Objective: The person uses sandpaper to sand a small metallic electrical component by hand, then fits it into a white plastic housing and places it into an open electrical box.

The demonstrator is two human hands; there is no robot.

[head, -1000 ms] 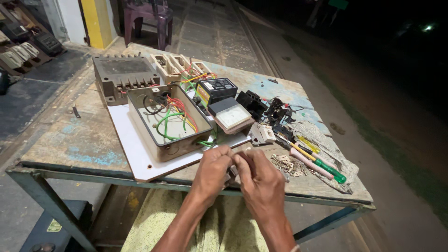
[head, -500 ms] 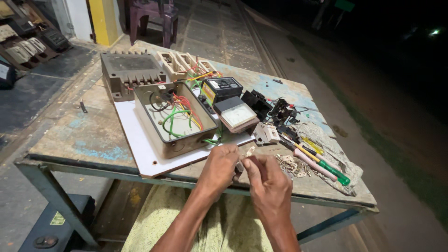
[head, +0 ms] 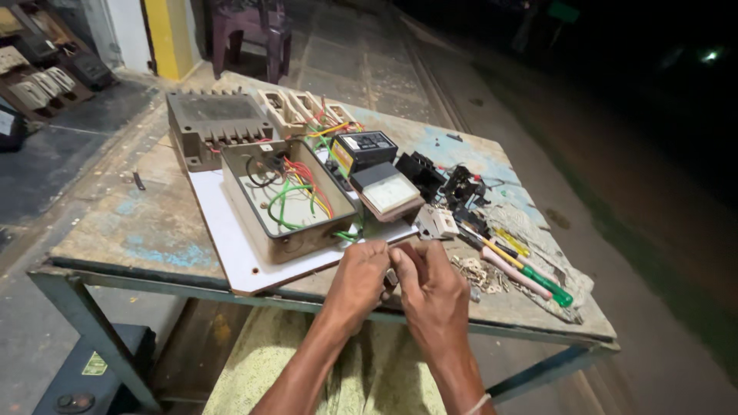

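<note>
The small dark metal part [head: 391, 278] sits pinched between my two hands at the near table edge, my left hand [head: 360, 278] and right hand [head: 434, 290] both closed on it. The open beige plastic meter box [head: 288, 201] lies just beyond my left hand, nearer it than my right

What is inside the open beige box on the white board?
Inside the open beige box lie loose wires: green, red, yellow and a black coil. Where their ends attach is hidden by the box walls and the tangle.

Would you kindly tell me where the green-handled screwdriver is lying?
In the head view, the green-handled screwdriver lies on the rag at the table's right end, right of the hands and beside the pink-handled tool.
</note>
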